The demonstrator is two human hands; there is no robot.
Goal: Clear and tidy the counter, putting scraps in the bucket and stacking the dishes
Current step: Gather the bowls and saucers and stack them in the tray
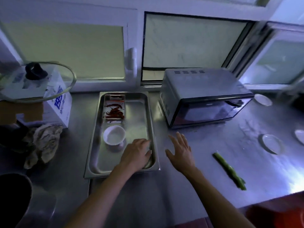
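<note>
A steel tray (97, 145) lies on the counter in the middle. It holds a white bowl (114, 135) and a small steel dish of dried red chillies (114, 109). My left hand (136, 153) rests on the tray's right rim near its front corner, fingers curled over the edge. Just right of the tray, my right hand (180, 150) hovers over the bare counter, fingers spread and holding nothing. A green vegetable stalk (229, 171) lies further right. Three small white plates (270, 143) (262, 99) (300, 136) sit at the far right.
A toaster oven (204, 97) stands behind my right hand. At the left are a crumpled rag (42, 143), a white box (61, 104) under a glass lid (37, 81), and a dark pot (13, 198). The counter edge (263, 201) runs at the lower right.
</note>
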